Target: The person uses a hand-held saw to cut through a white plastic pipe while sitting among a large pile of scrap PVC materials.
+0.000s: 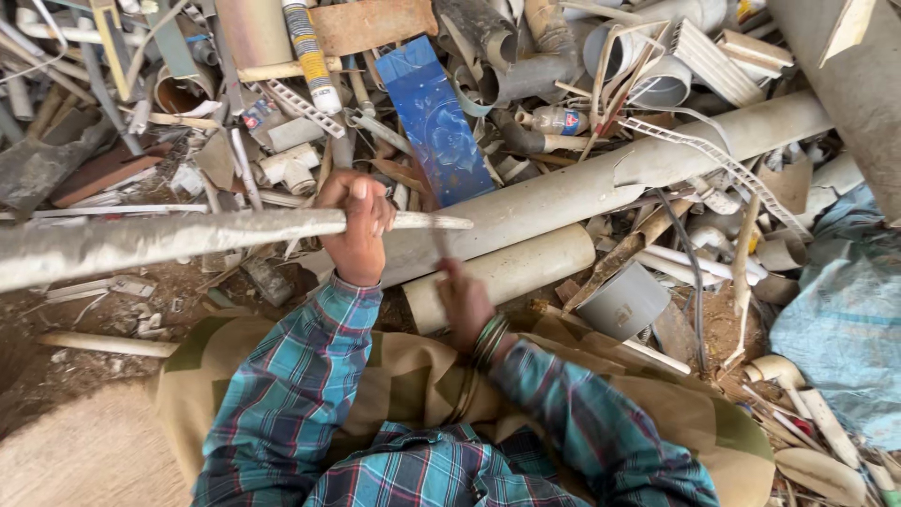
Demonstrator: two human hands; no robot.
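Observation:
My left hand (359, 225) is closed around a long, dirty grey pipe piece (188, 235). The piece runs from the left edge to a thin tip just right of the hand. My right hand (465, 300), with green bangles (490, 340) on the wrist, is blurred and sits just below that tip. Its fingers are closed on a thin dark tool (439, 239) that points up toward the pipe piece; the blur hides what kind of tool it is. Both arms wear a blue plaid shirt.
A heap of scrap plastic lies ahead: a long grey pipe (610, 183), a shorter cream pipe (511, 270), a blue board (436, 117), and a grey cup-shaped fitting (624, 300). A pale blue sack (845, 319) sits at right. Bare dirt (84, 376) is at lower left.

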